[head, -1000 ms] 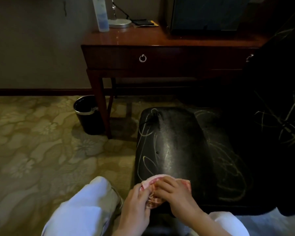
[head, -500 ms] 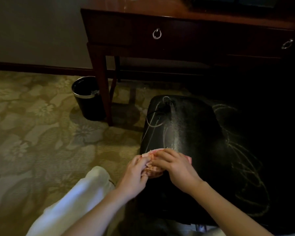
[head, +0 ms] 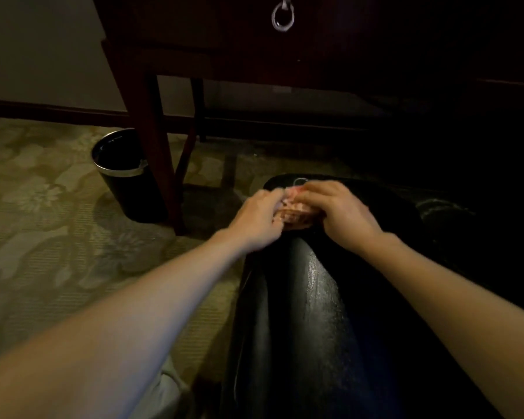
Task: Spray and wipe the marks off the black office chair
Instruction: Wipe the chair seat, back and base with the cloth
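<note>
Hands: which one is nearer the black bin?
The left hand: it grips the pink cloth on the waste bin side; the right hand is farther right, over the chair seat.

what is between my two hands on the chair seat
A bunched pink cloth, gripped by the left hand and right hand on the chair seat; head view.

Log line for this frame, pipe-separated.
step: wipe | left hand: grips pink cloth | right hand: grips it too | where: far end of chair seat
</note>
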### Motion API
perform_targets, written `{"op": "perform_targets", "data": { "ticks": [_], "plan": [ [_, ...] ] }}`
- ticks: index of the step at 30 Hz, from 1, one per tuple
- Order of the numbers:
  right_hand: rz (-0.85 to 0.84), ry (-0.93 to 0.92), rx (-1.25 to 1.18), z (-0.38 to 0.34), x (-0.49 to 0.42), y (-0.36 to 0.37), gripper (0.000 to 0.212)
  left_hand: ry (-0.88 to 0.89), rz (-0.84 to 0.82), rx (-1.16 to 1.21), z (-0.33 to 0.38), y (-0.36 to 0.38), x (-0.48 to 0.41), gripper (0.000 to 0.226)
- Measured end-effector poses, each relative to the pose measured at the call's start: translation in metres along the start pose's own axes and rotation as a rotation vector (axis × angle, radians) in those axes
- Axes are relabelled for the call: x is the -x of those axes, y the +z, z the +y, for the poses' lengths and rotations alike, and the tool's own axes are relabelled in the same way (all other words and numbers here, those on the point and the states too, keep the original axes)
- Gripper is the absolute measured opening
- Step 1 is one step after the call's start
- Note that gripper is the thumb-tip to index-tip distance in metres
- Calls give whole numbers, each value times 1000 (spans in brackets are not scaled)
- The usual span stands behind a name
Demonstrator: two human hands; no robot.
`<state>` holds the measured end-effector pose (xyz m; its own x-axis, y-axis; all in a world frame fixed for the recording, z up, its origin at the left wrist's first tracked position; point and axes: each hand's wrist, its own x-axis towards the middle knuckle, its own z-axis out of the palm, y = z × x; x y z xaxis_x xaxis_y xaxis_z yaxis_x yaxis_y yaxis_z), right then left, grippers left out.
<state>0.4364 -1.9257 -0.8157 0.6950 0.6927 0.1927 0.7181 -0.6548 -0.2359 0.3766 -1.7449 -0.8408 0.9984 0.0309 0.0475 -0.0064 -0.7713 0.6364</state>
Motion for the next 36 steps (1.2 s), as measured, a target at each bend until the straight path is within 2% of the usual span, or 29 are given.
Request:
{"op": "perform_targets", "data": {
  "ticks": [6,12,19,24,27,31,36],
  "plan": [
    [-43,11,8,26,-58,2,57,-20,-16,17,-11,-11,-62,54],
    [-103,65,39,5,-68,-2,54,-24,-40,169,-24,-18,-60,51],
    [-320,-15,168,-40,-64,-9,64,-86,-14,325,-43,-18,-17,60],
    [-333,-91,194,-60,-44,4,60,-158,77,392,-44,-9,25,64],
    [-401,-133,226,-75,-27,2,57,-187,109,458,-40,1,58,68],
    [-468,-148,225,-101,8,-5,54,-264,216,426,-23,18,107,64],
    [-467,-176,146,-126,71,-14,54,-280,173,495,-12,39,168,64]
  ]
}}
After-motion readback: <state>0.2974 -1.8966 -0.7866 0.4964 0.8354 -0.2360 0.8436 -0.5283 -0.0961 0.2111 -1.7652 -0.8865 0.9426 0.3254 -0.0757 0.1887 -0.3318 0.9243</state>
